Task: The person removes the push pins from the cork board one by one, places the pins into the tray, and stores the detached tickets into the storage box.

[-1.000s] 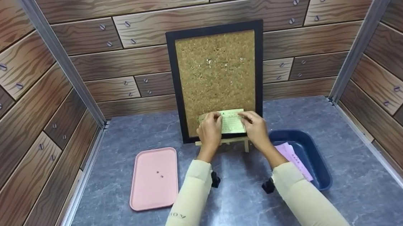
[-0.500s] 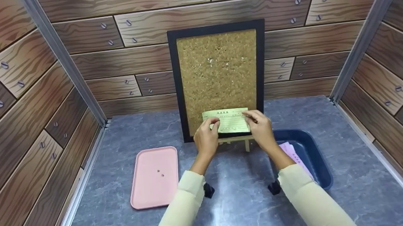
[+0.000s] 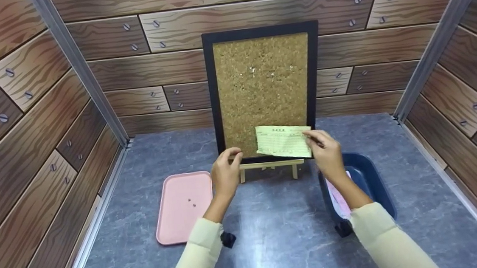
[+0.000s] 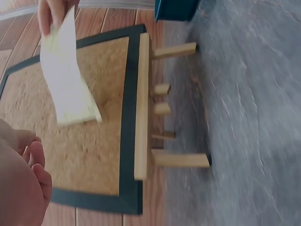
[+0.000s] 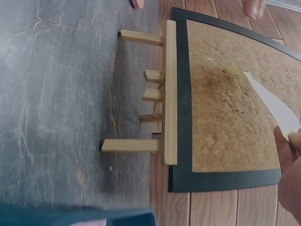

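My right hand (image 3: 327, 154) pinches a pale green printed paper slip (image 3: 281, 141) by its right edge. The slip hangs before the lower right of a black-framed corkboard (image 3: 263, 93) and bends away from the fingers in the left wrist view. Near the board's lower left corner, my left hand (image 3: 226, 173) is apart from the slip, fingers loosely bent, with nothing seen between them. A small wooden easel (image 3: 271, 164) bears the board, whose cork shows several pale worn spots.
A pink tray (image 3: 172, 207) with two tiny dark objects (image 3: 191, 203) lies left of the easel. On the right, a dark blue bin (image 3: 365, 173) contains pinkish-purple paper (image 3: 339, 198), partly hidden by my right forearm. Wood-patterned walls enclose the grey marbled tabletop (image 3: 271, 229).
My left hand has let go of the slip and moved left and down, away from it. My right hand has carried the slip to the right, and the slip now tilts slightly.
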The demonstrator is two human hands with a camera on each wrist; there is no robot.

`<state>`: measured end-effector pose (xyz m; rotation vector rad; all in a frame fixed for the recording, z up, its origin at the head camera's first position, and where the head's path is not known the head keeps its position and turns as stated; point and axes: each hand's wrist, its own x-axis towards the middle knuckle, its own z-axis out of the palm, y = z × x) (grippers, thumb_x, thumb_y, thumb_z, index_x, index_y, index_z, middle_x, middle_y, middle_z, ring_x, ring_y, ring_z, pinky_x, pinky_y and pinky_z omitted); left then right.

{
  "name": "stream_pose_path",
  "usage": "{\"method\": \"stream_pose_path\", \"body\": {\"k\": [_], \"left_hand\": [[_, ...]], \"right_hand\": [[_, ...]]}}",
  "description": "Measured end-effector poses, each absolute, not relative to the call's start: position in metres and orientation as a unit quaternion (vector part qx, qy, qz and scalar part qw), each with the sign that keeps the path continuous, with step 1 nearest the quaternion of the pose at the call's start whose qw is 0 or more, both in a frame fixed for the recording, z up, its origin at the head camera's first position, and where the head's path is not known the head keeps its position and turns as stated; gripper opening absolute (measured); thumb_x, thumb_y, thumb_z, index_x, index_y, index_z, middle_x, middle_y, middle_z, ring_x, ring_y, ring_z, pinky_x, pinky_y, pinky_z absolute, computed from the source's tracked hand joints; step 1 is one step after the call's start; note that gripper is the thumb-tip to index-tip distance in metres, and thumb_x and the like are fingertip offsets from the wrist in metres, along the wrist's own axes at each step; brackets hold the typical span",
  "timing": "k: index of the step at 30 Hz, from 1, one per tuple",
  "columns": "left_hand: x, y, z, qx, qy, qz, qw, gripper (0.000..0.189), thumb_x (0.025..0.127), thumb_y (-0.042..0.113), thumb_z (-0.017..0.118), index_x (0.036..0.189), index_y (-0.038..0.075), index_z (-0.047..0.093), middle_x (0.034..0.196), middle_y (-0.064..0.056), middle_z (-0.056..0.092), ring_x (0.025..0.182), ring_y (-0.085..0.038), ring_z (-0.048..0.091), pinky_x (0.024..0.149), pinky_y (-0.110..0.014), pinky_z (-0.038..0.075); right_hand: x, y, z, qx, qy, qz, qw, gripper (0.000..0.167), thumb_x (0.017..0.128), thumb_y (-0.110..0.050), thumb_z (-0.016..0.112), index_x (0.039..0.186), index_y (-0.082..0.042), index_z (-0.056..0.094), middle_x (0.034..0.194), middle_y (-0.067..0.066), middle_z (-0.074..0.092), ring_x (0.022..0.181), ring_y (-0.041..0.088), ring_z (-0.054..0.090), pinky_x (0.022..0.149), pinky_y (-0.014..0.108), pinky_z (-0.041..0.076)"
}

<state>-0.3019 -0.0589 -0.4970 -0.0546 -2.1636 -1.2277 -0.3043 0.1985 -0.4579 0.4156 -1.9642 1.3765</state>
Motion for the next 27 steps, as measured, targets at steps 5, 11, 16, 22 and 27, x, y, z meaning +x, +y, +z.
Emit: {"method": "stream_pose_path", "body": {"k": [5,11,16,22,27], "left_hand": [[-0.294,-0.080,-0.502,0.008,-0.827,-0.466,0.315,0.007,0.090,0.023,0.074,0.096,0.019,0.076,0.093,0.005,0.075,0.087,-0.020,0.071,0.074,-0.042,0.052],[-0.285,-0.105,-0.511,0.042,-0.835,-0.457,0.303,0.009,0.090,0.025,0.074,0.098,0.020,0.076,0.096,0.004,0.076,0.074,-0.017,0.065,0.070,-0.043,0.049],[-0.278,-0.127,-0.520,0.071,-0.844,-0.449,0.286,0.008,0.090,0.026,0.074,0.098,0.022,0.076,0.088,0.006,0.075,0.070,-0.012,0.062,0.068,-0.040,0.048],[-0.272,-0.151,-0.531,0.093,-0.858,-0.430,0.266,0.009,0.091,0.027,0.073,0.099,0.023,0.075,0.091,0.006,0.075,0.071,-0.013,0.064,0.067,-0.041,0.047],[-0.267,-0.166,-0.542,0.114,-0.868,-0.419,0.241,0.011,0.093,0.030,0.071,0.101,0.025,0.076,0.096,0.008,0.076,0.074,-0.011,0.063,0.068,-0.040,0.046]], "right_hand": [[-0.285,0.209,-0.446,0.154,-0.750,0.536,0.356,0.019,0.085,0.019,0.065,0.103,0.015,0.071,0.099,0.031,0.069,0.087,0.008,0.064,0.078,0.010,0.049],[-0.275,0.228,-0.448,0.123,-0.751,0.545,0.351,0.021,0.087,0.018,0.064,0.106,0.014,0.071,0.102,0.029,0.069,0.087,0.006,0.062,0.077,0.010,0.048],[-0.266,0.245,-0.450,0.095,-0.756,0.543,0.352,0.021,0.088,0.015,0.064,0.107,0.013,0.071,0.103,0.027,0.069,0.086,0.007,0.062,0.077,0.011,0.047],[-0.255,0.267,-0.455,0.050,-0.765,0.535,0.356,0.021,0.090,0.012,0.063,0.110,0.011,0.071,0.103,0.024,0.068,0.083,0.006,0.060,0.073,0.010,0.046],[-0.241,0.287,-0.464,0.023,-0.768,0.526,0.365,0.022,0.090,0.012,0.063,0.112,0.012,0.070,0.104,0.020,0.068,0.085,0.004,0.061,0.074,0.009,0.047]]}}
